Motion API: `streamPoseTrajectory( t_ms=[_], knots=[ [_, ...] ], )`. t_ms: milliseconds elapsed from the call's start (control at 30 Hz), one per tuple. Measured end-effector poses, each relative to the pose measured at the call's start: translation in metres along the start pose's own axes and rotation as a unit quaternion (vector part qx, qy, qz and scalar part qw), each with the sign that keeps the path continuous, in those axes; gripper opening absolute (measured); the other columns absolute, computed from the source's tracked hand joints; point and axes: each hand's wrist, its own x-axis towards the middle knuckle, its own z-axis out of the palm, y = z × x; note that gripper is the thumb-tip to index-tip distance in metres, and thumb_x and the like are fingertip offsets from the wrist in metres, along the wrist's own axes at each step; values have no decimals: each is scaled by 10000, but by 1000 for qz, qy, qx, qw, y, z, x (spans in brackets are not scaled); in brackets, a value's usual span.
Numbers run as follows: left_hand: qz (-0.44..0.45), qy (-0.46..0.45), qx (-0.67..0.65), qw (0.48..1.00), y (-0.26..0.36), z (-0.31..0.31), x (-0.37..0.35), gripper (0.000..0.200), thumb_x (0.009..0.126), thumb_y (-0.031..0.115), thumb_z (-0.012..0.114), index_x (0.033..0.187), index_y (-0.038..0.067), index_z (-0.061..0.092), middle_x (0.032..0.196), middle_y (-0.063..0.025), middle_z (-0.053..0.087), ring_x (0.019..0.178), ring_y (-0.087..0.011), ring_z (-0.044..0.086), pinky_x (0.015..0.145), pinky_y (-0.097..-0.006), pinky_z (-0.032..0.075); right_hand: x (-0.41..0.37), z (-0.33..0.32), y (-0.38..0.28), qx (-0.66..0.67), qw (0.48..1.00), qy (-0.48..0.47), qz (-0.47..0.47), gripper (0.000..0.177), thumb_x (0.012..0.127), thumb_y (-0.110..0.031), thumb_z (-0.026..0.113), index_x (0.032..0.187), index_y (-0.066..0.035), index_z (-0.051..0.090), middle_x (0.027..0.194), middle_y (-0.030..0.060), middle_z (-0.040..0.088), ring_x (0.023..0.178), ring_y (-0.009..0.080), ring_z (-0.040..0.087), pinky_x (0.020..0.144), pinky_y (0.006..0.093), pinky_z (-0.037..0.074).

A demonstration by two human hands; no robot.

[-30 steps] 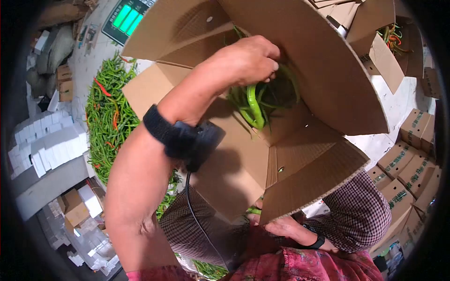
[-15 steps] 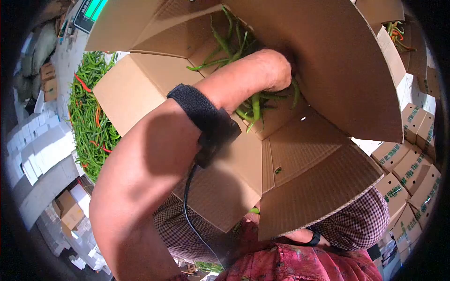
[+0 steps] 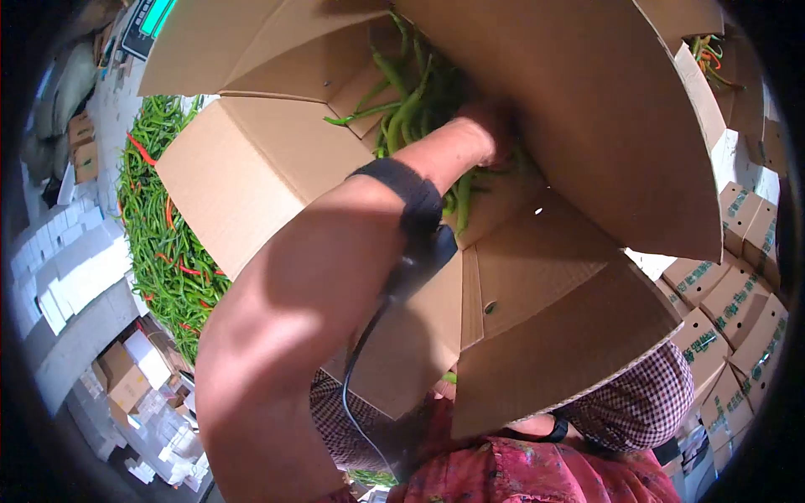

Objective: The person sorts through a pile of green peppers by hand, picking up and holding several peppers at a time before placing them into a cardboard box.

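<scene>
My left hand [image 3: 493,130] reaches deep into an open cardboard box [image 3: 537,251], among long green peppers [image 3: 411,109]. Shadow and blur hide its fingers, so its grip does not show. A black strap holding a small dark device [image 3: 419,210] with a cable is around my left wrist. Below the box's near flap, my right wrist [image 3: 532,425] shows with a black band. That flap covers most of my right hand. A bit of skin and something green [image 3: 450,377] show in the gap beside the flap.
A heap of green peppers with some red ones [image 3: 168,218] lies left of the box. A scale with a lit green display [image 3: 157,17] stands at the upper left. Printed cartons [image 3: 721,293] are stacked at right, white boxes [image 3: 75,268] at left.
My left hand has gone deeper into the box, and its forearm has swung right. More green peppers show beside it. The box has shifted slightly left.
</scene>
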Motion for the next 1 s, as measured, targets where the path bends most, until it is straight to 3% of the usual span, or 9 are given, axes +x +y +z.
streamPoseTrajectory(
  t_ms=[200, 267, 367, 567, 633, 667, 733, 967, 1000],
  knots=[
    [-212, 49, -142, 966, 24, -10, -17, 337, 896, 185, 512, 1201, 84, 613, 1236, -146, 608, 1122, -321, 603, 896, -441, 521, -21, -9, -1, 17, 1000, 19, 17, 261, 886, -252, 626, 766, -25, 582, 737, 62, 568, 651, 152, 501, 588, 332, 418],
    [-189, 68, -117, 973, 23, 0, -16, 322, 934, 163, 443, 1201, 99, 612, 1236, -151, 607, 1109, -323, 611, 903, -444, 518, -28, -11, 1, 21, 999, 23, 24, 257, 888, -248, 623, 768, -24, 582, 743, 63, 569, 656, 150, 502, 592, 331, 420],
    [-198, 45, -56, 978, 17, 11, -9, 416, 893, 250, 536, 1272, 79, 543, 1215, -184, 604, 1055, -377, 616, 892, -439, 521, -32, -13, 1, 23, 999, 23, 27, 252, 890, -243, 617, 772, -24, 580, 751, 63, 570, 665, 148, 504, 599, 329, 423],
    [-76, 16, -45, 996, -9, 32, -3, 406, 861, 262, 567, 1228, 90, 586, 1215, -183, 603, 1081, -368, 600, 897, -435, 515, -33, -13, 3, 27, 999, 19, 33, 242, 895, -232, 606, 778, -23, 577, 769, 65, 571, 682, 145, 508, 612, 325, 428],
    [-23, 222, 19, 975, -17, 78, 16, 428, 822, 253, 613, 1212, 77, 595, 1201, -181, 611, 1067, -367, 607, 895, -426, 516, -32, -13, 2, 23, 999, 17, 35, 238, 897, -229, 602, 780, -23, 576, 774, 65, 572, 688, 143, 509, 616, 324, 430],
    [-22, 224, 17, 974, -9, 66, 13, 428, 822, 253, 613, 1212, 77, 595, 1201, -181, 611, 1067, -367, 607, 895, -426, 516, -32, -14, 1, 24, 999, 18, 35, 237, 897, -227, 600, 781, -22, 576, 777, 66, 572, 691, 143, 510, 618, 324, 431],
    [-81, 43, -66, 994, 12, 31, -3, 443, 791, 211, 644, 1202, 55, 595, 1191, -183, 616, 1071, -367, 605, 904, -417, 514, -30, -14, 0, 23, 999, 17, 38, 233, 899, -223, 597, 783, -22, 575, 783, 66, 573, 697, 141, 511, 622, 322, 433],
    [-149, 63, -94, 982, 22, 19, -13, 396, 778, 139, 642, 1159, 37, 610, 1154, -201, 627, 1036, -368, 623, 892, -424, 524, -26, -15, 0, 19, 999, 13, 40, 222, 905, -211, 584, 790, -21, 572, 803, 68, 575, 717, 137, 515, 638, 318, 439],
    [-135, 104, -103, 980, 17, 28, -10, 305, 843, 171, 556, 1120, 83, 650, 1147, -189, 636, 1042, -355, 629, 888, -438, 528, -27, -16, 0, 18, 999, 11, 41, 221, 906, -209, 582, 791, -21, 571, 806, 68, 575, 720, 136, 516, 640, 317, 440]
  ],
)
